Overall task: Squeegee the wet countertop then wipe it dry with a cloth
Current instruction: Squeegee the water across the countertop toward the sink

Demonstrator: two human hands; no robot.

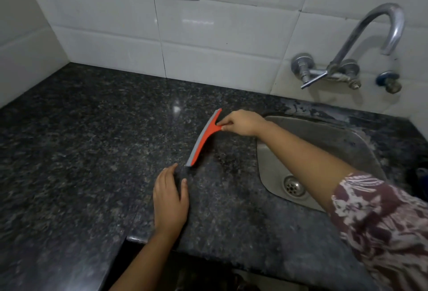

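Dim, flat indoor light from above, source out of view. Small pale glare on the dark countertop (92, 140) at far centre, a fainter streak on the white wall tiles (220, 43) above it. Soft shadow of the tap (359, 33) on the tiles, below and to its right. Darkest at near left and near centre. Sharpest around the orange squeegee (203, 138) in the middle; fine grain and slight softness elsewhere, patterned sleeve (382, 221) at near right blurred. Strong wide-angle bending of tile lines toward the edges.
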